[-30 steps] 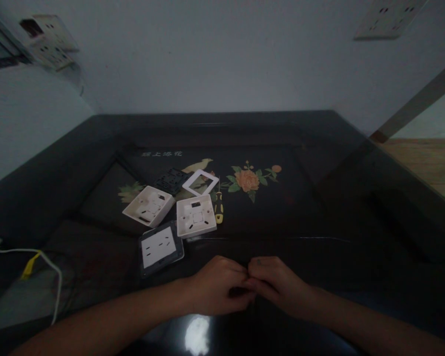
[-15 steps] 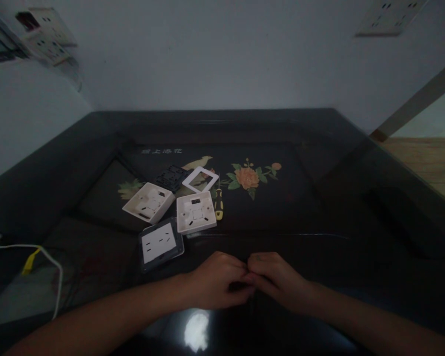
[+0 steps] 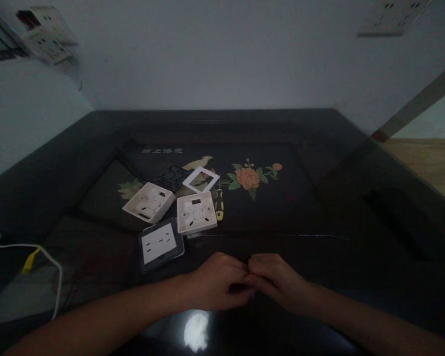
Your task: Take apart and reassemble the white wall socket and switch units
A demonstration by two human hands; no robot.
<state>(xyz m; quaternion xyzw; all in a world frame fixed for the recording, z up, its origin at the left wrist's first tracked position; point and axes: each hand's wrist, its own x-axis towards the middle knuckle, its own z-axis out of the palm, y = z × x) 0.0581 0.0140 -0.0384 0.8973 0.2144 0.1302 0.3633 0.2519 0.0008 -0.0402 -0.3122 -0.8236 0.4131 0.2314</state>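
Observation:
My left hand and my right hand rest together on the glossy black table, fingers curled and fingertips touching; whatever sits between them is hidden. Just beyond my left hand lies a white socket faceplate on a dark backing. Behind it sit two white socket boxes, a white square frame, a black socket insert and a small yellow-handled screwdriver.
The table top bears a painted flower and bird. A white cable with a yellow tag trails at the left edge. Wall sockets hang on the pale wall. Wooden floor shows at right.
My hands stay pressed together in nearly the same spot; the view has shifted slightly, nothing on the table has moved.

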